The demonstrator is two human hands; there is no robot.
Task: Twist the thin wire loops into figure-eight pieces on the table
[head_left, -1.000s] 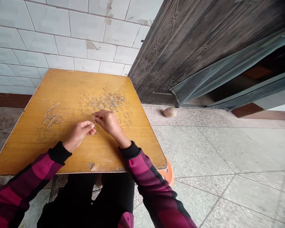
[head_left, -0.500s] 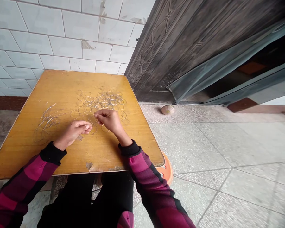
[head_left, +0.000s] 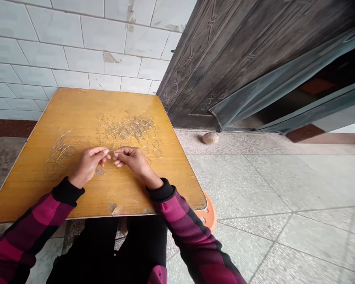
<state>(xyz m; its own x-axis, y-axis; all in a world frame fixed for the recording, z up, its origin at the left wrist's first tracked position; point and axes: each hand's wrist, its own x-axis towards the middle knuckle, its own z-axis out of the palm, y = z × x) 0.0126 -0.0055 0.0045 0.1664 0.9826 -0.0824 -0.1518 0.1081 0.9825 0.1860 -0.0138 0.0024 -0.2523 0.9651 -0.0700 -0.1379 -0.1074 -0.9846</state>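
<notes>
My left hand point(head_left: 89, 162) and my right hand point(head_left: 133, 159) are raised over the near middle of a yellow wooden table point(head_left: 77, 104), fingertips almost touching. Each one is closed in a pinch. Between the fingertips a thin metal wire point(head_left: 111, 152) shows faintly; its full shape is hidden by the fingers and the rings behind. Just beyond my hands lies a loose spread of thin wire rings point(head_left: 137, 127), several overlapping. Left of my left hand, a bundle of open, curved wires point(head_left: 61, 149) lies on the tabletop.
A white tiled wall point(head_left: 103, 35) borders the table's far edge. An orange plastic stool point(head_left: 210, 213) sticks out under its right corner. To the right are a dark carved wooden door point(head_left: 192, 67), a grey-green curtain point(head_left: 242, 102) and a round stone-like object point(head_left: 210, 137) on the floor.
My right hand has come down and toward me, and my left hand has risen slightly, so their fingertips are now nearly together. The view has shifted slightly.
</notes>
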